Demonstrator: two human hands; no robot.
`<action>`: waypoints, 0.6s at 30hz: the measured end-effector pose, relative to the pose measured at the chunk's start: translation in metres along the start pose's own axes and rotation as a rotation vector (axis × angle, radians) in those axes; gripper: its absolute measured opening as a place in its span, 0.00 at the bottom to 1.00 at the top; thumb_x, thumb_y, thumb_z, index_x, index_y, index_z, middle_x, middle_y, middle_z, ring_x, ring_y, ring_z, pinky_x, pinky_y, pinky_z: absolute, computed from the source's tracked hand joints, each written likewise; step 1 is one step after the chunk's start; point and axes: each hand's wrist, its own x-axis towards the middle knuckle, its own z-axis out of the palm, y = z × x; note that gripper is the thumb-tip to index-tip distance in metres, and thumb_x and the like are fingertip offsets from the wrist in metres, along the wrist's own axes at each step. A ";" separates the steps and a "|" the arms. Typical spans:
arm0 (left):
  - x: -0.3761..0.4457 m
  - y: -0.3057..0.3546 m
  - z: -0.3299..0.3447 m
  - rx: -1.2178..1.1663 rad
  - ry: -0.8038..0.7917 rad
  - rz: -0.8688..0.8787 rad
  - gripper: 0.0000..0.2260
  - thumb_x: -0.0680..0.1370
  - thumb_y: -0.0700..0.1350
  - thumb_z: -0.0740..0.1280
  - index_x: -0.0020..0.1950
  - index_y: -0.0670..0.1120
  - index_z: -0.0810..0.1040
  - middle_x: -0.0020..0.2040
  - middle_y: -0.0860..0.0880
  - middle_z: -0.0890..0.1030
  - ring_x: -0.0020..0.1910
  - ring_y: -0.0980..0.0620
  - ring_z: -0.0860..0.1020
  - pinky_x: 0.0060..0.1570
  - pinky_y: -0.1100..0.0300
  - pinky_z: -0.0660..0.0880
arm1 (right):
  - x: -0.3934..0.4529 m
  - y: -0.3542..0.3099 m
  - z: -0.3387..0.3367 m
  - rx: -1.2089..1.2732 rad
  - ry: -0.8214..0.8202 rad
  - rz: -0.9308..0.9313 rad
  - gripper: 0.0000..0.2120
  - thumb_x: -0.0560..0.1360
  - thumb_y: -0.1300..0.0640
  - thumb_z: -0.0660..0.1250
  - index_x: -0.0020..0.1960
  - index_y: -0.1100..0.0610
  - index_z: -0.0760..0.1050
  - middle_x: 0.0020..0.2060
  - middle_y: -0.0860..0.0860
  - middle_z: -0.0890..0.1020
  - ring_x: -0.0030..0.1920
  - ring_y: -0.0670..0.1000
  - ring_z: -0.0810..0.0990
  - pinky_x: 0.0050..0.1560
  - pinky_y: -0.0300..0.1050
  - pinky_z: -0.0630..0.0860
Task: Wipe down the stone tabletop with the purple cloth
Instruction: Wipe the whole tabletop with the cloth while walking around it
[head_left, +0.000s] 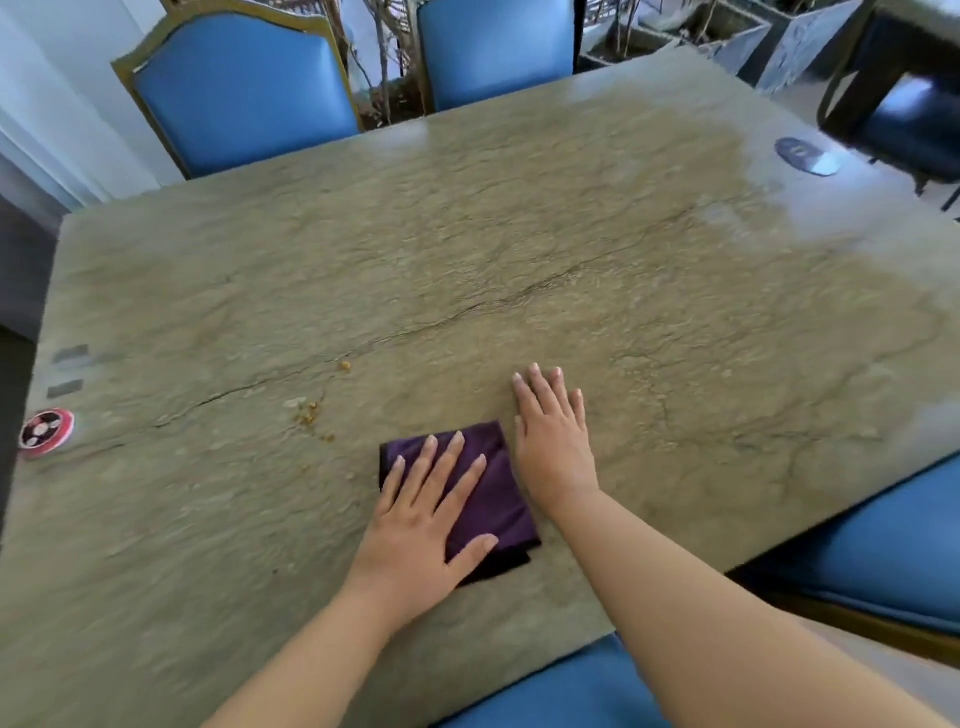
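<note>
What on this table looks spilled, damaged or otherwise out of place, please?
Orange-brown crumbs lie scattered on the tabletop, left of the cloth and not yet wiped. A long dark crack runs diagonally across the stone. The far right corner looks wet.

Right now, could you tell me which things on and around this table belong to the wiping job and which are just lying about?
Part of the job:
- purple cloth, folded, under the flat left hand
- stone tabletop
- crumbs
- right hand, flat beside the cloth

Just lying about:
- red round disc at the left edge
- dark oval object, far right
- blue chairs
</note>
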 end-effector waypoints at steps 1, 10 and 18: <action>-0.004 -0.005 -0.002 -0.010 -0.014 0.033 0.32 0.78 0.69 0.45 0.79 0.57 0.47 0.80 0.53 0.47 0.79 0.49 0.44 0.74 0.46 0.47 | -0.009 -0.006 0.004 0.014 0.002 0.011 0.25 0.82 0.57 0.51 0.78 0.52 0.52 0.78 0.49 0.51 0.78 0.53 0.42 0.75 0.51 0.38; 0.093 -0.040 -0.015 -0.040 -0.022 -0.039 0.34 0.72 0.72 0.40 0.77 0.63 0.42 0.79 0.58 0.40 0.78 0.54 0.40 0.76 0.50 0.38 | -0.026 -0.015 0.024 0.001 0.150 0.091 0.25 0.80 0.52 0.44 0.76 0.50 0.60 0.76 0.47 0.59 0.77 0.48 0.50 0.76 0.46 0.43; 0.149 -0.034 -0.022 -0.116 -0.031 -0.235 0.25 0.83 0.56 0.43 0.78 0.54 0.40 0.79 0.53 0.37 0.77 0.52 0.36 0.74 0.52 0.33 | 0.033 -0.055 0.025 0.141 0.125 0.266 0.27 0.79 0.64 0.52 0.77 0.52 0.57 0.78 0.49 0.52 0.77 0.54 0.40 0.75 0.47 0.35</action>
